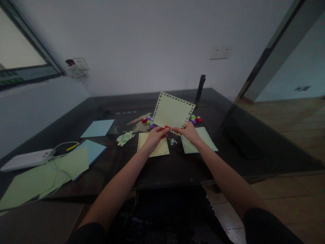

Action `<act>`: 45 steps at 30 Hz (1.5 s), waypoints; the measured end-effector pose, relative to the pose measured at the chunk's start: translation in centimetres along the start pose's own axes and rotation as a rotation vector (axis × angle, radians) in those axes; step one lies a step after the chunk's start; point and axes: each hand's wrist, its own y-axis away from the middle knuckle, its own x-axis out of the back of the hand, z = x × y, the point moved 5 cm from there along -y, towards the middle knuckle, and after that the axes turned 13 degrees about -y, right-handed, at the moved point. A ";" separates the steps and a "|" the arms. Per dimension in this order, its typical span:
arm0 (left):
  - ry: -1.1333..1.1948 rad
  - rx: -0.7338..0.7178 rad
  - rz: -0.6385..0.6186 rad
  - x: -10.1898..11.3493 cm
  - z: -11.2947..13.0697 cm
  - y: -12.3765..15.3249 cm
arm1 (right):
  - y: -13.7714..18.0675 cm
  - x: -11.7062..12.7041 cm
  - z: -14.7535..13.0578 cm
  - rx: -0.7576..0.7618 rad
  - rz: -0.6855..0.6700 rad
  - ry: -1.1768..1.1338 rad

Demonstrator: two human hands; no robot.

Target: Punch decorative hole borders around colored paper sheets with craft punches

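Note:
A pale green paper sheet [174, 110] is held up and tilted, with small shapes punched along its borders. My left hand [155, 136] is closed around a red craft punch [167, 128] at the sheet's lower edge. Beside it, the fingers of my right hand [189, 132] pinch the sheet near its bottom right corner. Beneath the hands lie a yellowish sheet [158, 149] and a light green sheet [203, 139], both with punched borders. Small paper cutouts [173, 141] are scattered between these two.
Colourful punches sit in a left group [149, 122] and a right group [195, 119]. A heap of cutouts [125, 138], blue sheets [98, 128], green paper [73, 162] and a white power strip [27, 159] with a cable occupy the left. A black upright object [200, 88] stands behind.

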 end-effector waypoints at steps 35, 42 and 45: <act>-0.206 -0.087 0.096 0.7 0.0 0.1 | 0.3 -0.3 -0.4 0.025 -0.025 -0.035; -0.192 -0.094 0.105 0.4 0.5 0.4 | 0.3 -0.2 -0.4 0.056 -0.030 -0.050; -0.198 -0.100 0.105 0.4 0.6 0.4 | 0.3 -0.2 -0.5 0.043 -0.032 -0.049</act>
